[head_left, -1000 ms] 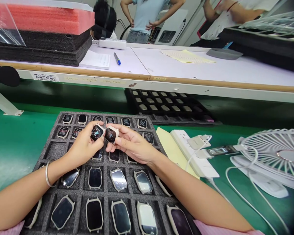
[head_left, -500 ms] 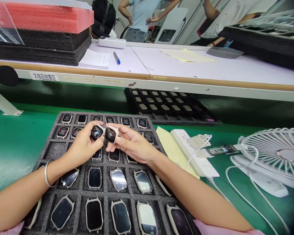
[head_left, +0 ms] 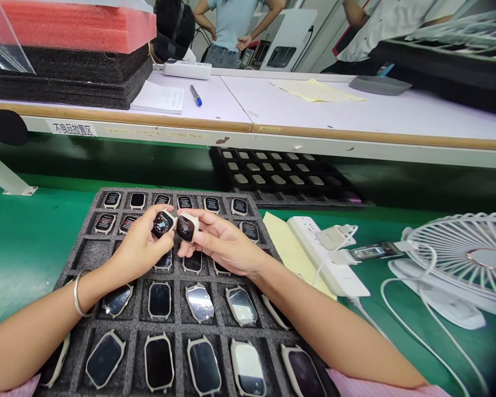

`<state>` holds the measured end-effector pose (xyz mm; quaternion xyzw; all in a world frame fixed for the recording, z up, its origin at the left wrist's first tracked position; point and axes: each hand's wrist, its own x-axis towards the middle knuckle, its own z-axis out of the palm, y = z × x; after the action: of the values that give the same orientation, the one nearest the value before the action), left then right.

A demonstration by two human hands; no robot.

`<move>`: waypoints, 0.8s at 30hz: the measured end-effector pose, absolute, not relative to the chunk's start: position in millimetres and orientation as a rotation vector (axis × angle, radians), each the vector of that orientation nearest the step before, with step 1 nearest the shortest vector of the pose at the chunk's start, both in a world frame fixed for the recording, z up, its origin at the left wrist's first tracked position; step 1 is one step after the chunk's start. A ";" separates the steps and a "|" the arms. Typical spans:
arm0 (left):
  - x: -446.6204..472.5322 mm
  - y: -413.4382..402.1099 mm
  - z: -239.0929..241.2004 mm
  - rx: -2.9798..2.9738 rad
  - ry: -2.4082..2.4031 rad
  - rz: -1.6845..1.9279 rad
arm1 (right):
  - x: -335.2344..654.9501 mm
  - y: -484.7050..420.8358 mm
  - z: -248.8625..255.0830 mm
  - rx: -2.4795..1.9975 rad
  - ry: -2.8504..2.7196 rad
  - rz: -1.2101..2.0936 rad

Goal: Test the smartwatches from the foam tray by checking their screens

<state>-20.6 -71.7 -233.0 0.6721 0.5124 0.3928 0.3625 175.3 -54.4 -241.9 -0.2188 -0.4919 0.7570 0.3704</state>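
Left hand [head_left: 138, 248] pinches a small watch body [head_left: 162, 224] between thumb and fingertips; right hand [head_left: 219, 242] pinches a second watch body [head_left: 187, 227] the same way. The two sit side by side, just touching or nearly so, cannot tell which, held above the far middle of the foam tray [head_left: 89, 253]. Both lit screens tilt up toward the camera; screen content too small to read. Long axes run roughly away from the viewer, leaning slightly toward each other at the far ends. Hands hide several tray pockets beneath. Forearms cover pockets at the tray's near corners; near row cut off by the frame edge. Tray rests on the green surface [head_left: 25, 237]. White power strip [head_left: 328, 259] lies to the right, fan [head_left: 463, 259] beyond it, partly cut off.
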 end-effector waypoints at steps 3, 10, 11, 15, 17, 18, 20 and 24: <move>-19.9 -71.4 -233.1 1.716 1.324 1.024 | 175.6 -54.2 -242.1 -0.563 -1.257 1.938; -19.7 -71.4 -231.4 1.706 1.320 1.017 | 175.6 -54.0 -242.3 -0.545 -1.273 1.936; -20.0 -71.5 -231.3 1.714 1.320 1.011 | 175.8 -54.1 -242.3 -0.555 -1.280 1.934; -20.4 -71.4 -232.1 1.732 1.319 1.009 | 176.7 -54.2 -242.8 -0.563 -1.301 1.929; -20.3 -71.2 -232.9 1.724 1.318 1.018 | 176.5 -54.1 -242.8 -0.565 -1.293 1.929; -20.2 -71.0 -233.3 1.718 1.316 1.021 | 176.2 -54.0 -242.7 -0.568 -1.285 1.930; -20.2 -70.9 -233.8 1.705 1.315 1.024 | 175.4 -53.9 -242.3 -0.572 -1.268 1.937; -20.9 -71.3 -234.0 1.718 1.313 1.009 | 174.7 -54.1 -241.4 -0.568 -1.256 1.938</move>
<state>-20.9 -71.3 -234.0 0.6692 0.5114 0.3931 0.3689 174.7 -54.1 -241.4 -0.2218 -0.4901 0.7562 0.3726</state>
